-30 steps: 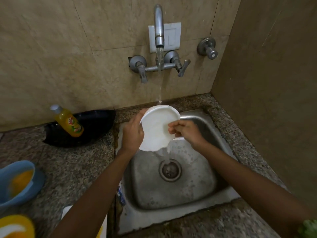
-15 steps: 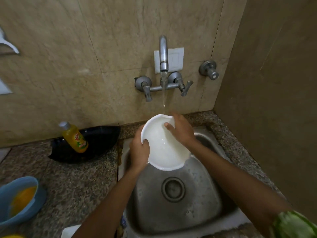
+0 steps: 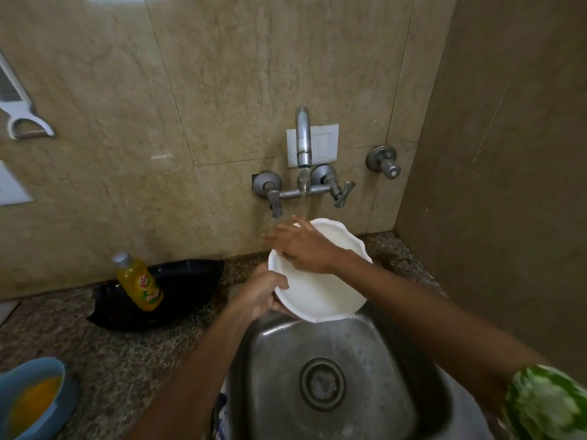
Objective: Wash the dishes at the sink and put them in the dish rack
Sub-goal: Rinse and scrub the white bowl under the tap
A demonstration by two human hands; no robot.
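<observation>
Blue plastic tub point(image 3: 31, 398) sits at the counter's point(image 3: 104, 354) left edge, with a yellow soap bottle point(image 3: 138, 283) leaning in a black tray point(image 3: 178, 293) against the back wall. Over the steel sink's point(image 3: 365, 376) back edge, the left hand point(image 3: 260, 293) grips the white plate's point(image 3: 320, 293) left rim, thumb curled over it. The right hand point(image 3: 301, 244) lies flat with straight fingers on the plate under the running tap point(image 3: 303, 138).

Your left hand point(image 3: 259, 292) grips the white plate's point(image 3: 320, 290) near-left rim over the sink's point(image 3: 374, 344) far edge, while your right hand point(image 3: 301, 246) lies flat inside it under the running tap point(image 3: 303, 138). A yellow bottle point(image 3: 139, 282) stands left.
</observation>
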